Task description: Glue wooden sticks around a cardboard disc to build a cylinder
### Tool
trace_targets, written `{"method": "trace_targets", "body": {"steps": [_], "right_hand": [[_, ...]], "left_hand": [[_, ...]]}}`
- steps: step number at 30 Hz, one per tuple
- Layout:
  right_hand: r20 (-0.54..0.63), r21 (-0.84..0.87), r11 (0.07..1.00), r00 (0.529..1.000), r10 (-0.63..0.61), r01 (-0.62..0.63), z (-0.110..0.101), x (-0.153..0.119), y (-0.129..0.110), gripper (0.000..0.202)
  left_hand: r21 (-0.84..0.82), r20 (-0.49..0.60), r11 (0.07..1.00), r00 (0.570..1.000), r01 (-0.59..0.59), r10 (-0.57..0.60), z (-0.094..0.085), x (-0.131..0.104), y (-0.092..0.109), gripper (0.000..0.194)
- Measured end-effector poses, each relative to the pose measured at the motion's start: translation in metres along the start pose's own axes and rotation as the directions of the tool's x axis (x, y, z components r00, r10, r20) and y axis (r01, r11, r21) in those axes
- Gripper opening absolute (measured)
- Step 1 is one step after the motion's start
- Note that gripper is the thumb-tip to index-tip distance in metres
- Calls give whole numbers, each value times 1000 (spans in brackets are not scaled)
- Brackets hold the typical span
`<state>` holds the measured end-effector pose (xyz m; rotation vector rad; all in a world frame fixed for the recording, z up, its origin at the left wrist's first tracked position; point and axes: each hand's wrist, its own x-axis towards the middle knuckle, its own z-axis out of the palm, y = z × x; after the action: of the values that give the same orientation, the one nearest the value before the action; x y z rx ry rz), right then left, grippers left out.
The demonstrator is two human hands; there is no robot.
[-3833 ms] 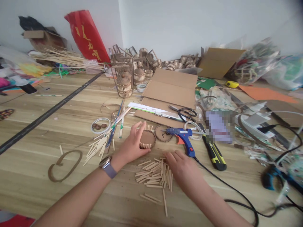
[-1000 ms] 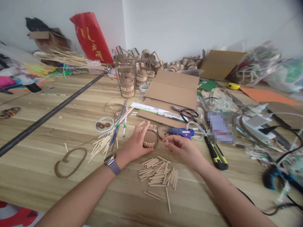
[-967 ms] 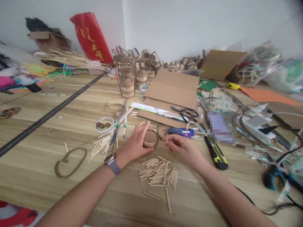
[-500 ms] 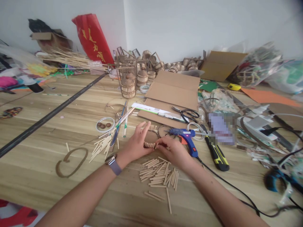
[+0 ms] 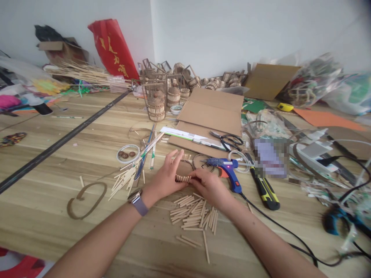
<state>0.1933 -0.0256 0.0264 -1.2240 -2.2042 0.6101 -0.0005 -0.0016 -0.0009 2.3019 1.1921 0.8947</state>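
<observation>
1. Head view, left hand: the left hand is curved wide, thumb and fingers spanning the left side of a small round frame, which it holds on the tabletop. A watch circles the wrist.
2. Head view, right hand: the right hand has its thumb and fingertips drawn close together at the right end of the frame's near row of short upright pegs; whether a peg sits between them is hidden.
3. Head view, the frame: it stands between both hands, a brown ring with pegs along its near and far edges.
4. Head view, close by: a pile of cut sticks lies just nearer the wearer. A blue glue gun lies right of the frame, with a utility knife beyond it to the right.
5. Head view, farther off: scissors lie partly on cardboard; a lidded basket stands upright behind the frame.
</observation>
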Motion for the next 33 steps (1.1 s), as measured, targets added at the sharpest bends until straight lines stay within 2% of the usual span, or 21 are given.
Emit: {"method": "trace_targets", "body": {"steps": [25, 33], "right_hand": [[-37, 23, 999, 999, -23, 24, 7, -1, 8, 19], [-66, 44, 998, 997, -44, 47, 3, -4, 5, 20]], "left_hand": [[5, 22, 1000, 999, 22, -22, -2, 1, 2, 116], [-29, 71, 999, 997, 23, -21, -5, 1, -1, 113]]}}
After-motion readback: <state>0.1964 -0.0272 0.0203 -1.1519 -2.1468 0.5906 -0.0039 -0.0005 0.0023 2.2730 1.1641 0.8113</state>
